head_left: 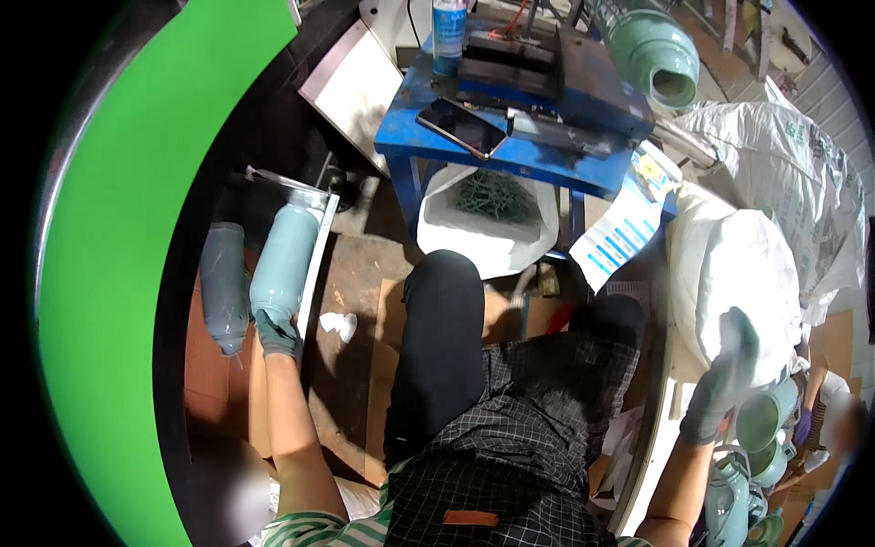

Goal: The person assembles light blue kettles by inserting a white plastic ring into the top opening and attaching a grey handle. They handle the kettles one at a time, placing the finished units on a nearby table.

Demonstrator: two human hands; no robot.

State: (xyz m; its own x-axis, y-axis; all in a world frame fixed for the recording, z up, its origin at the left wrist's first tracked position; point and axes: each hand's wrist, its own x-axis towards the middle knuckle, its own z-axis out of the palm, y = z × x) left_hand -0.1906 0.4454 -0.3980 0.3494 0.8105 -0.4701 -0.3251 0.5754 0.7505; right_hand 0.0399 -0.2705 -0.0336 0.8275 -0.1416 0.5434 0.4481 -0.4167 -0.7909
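My left hand (276, 333), in a dark grey-green glove, is closed round the lower end of a pale green plastic bottle (284, 260) at the left. That bottle lies along the light metal edge of an opening beside the green machine panel. A second bottle (224, 287), in shadow and looking darker, is just left of it, apart from my hand. On the right, my gloved right hand (727, 369) is smeared by motion in front of a white sack (729, 264). Its fingers are too blurred to read, and no held thing can be made out.
A blue metal stand (510, 157) ahead bears a phone (463, 126) and a spray can (448, 36). Below is a white bag (474, 246) with green scraps. Green plastic vessels (766, 415) crowd the lower right, near another person's gloved hand (803, 426). A bright green panel (118, 228) curves along the left.
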